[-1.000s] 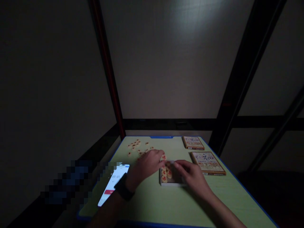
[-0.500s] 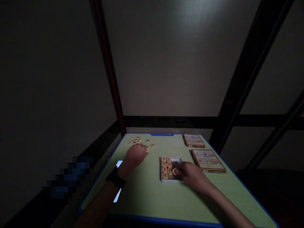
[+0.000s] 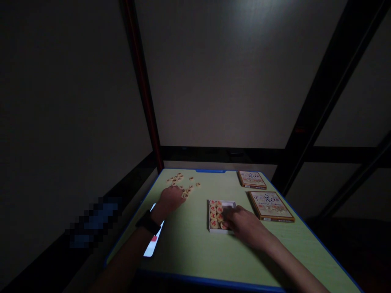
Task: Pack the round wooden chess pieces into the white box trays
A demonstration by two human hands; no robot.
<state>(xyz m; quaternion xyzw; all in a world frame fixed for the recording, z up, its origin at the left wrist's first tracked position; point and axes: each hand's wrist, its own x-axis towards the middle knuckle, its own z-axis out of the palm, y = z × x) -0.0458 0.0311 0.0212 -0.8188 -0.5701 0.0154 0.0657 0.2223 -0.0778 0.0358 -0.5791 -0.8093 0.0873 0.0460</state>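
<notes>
My right hand [image 3: 246,224] is over a shallow white open box [image 3: 222,231], its fingers closed on a round Chinese chess piece [image 3: 224,225] low in the second column. Several pieces with red characters [image 3: 213,210] fill the box's left side in two columns. At the far left of the table, my left hand [image 3: 171,198], a dark band on its wrist, has its fingers curled down beside loose Chinese chess pieces [image 3: 186,192]. Its fingertips are mostly hidden, so I cannot see what is in them.
Two printed flat boxes, a nearer one [image 3: 271,205] and a farther one [image 3: 252,179], lie along the table's right side. A lit phone [image 3: 150,247] lies partly under my left forearm. The green table [image 3: 195,252] has a blue edge, with a wall behind it.
The piece under my right fingers has moved left and nearer, to the bottom of the second column. My left hand has drawn back slightly, uncovering more loose pieces and more of the phone.
</notes>
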